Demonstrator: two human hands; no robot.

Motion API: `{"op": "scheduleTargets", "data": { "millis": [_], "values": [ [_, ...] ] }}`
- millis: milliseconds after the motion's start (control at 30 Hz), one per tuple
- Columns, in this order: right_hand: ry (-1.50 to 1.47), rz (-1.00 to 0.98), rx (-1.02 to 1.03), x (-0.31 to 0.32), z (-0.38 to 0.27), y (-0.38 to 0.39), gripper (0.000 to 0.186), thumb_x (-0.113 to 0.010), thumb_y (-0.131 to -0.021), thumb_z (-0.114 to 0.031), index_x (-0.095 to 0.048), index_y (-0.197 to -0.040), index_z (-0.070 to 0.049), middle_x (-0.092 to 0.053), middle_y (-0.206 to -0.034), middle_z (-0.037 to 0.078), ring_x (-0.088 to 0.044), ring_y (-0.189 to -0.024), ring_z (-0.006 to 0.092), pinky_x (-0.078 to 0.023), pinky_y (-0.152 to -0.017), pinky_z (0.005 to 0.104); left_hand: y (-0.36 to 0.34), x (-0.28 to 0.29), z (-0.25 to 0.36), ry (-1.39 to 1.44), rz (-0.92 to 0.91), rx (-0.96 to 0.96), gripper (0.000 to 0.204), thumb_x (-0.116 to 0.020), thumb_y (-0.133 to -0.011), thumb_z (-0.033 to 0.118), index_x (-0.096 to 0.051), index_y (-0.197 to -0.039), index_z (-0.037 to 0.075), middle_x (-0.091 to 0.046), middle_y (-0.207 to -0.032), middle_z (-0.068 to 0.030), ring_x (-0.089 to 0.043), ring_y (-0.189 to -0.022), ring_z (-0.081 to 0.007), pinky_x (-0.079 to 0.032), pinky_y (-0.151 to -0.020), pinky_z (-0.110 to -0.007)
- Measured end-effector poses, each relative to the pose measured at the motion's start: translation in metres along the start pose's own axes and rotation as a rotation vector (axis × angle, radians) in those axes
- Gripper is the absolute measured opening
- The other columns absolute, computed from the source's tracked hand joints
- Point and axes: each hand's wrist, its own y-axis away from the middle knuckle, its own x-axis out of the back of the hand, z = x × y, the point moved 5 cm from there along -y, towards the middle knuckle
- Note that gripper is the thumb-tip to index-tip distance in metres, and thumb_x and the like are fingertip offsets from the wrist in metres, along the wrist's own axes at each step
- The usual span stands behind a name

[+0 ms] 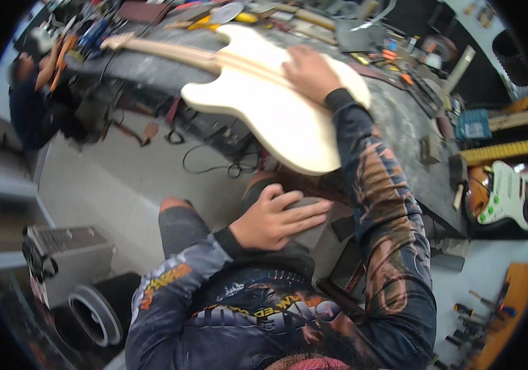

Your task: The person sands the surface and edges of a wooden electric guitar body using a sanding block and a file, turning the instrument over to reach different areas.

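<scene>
A pale, unpainted electric guitar (264,111) lies on the workbench, its neck pointing left and part of its body overhanging the near edge. My right hand (310,73) is on top of the body near its far waist, fingers bent and pressed to the wood, slightly blurred. Below the guitar, over my lap, my left hand (270,217) has its fingers around a flat grey piece (311,233) that looks like a sanding pad or folded sandpaper. The fingers partly cover that piece. My left hand is apart from the guitar.
Tools and scraps crowd the far side of the grey workbench (400,123). A white-and-green guitar body (503,196) stands at the right. Black cable (214,168) hangs under the bench. Another person (33,102) works at far left. A grey box (73,246) stands at lower left.
</scene>
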Motion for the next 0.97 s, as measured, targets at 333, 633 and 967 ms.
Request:
{"op": "scheduleTargets", "data": {
  "millis": [333, 633, 967],
  "values": [
    [-0.143, -0.206, 0.128, 0.094, -0.159, 0.161, 0.064, -0.063, -0.114, -0.031, -0.051, -0.173, -0.010, -0.045, -0.183, 0.012, -0.040, -0.171, 0.0316, -0.031, -0.140, 0.0520, 0.063, 0.098, -0.062, -0.111, 0.270, 0.443, 0.070, -0.067, -0.092, 0.005, -0.064, -0.162, 0.001, -0.062, -0.167, -0.0233, -0.060, -0.147, -0.0427, -0.044, -0.125, -0.051],
    [-0.194, -0.058, -0.160, 0.124, -0.090, 0.261, 0.060, -0.061, -0.114, -0.027, -0.056, -0.173, -0.014, -0.048, -0.182, 0.011, -0.036, -0.174, 0.0327, -0.020, -0.143, 0.0563, 0.066, 0.102, -0.105, -0.128, 0.300, 0.586, 0.079, -0.079, -0.105, 0.031, -0.051, -0.174, 0.003, -0.045, -0.180, -0.0222, -0.048, -0.157, -0.0424, -0.035, -0.131, -0.051],
    [-0.108, 0.018, -0.159, 0.063, 0.063, 0.134, 0.062, -0.061, -0.117, -0.044, -0.059, -0.169, -0.010, -0.048, -0.181, 0.021, -0.032, -0.173, 0.0438, -0.023, -0.142, 0.0573, -0.006, 0.037, -0.067, -0.323, -0.170, 0.056, 0.089, -0.090, -0.077, 0.032, -0.068, -0.163, 0.023, -0.055, -0.179, -0.0115, -0.042, -0.169, -0.0361, -0.028, -0.135, -0.059]
  ]
}}
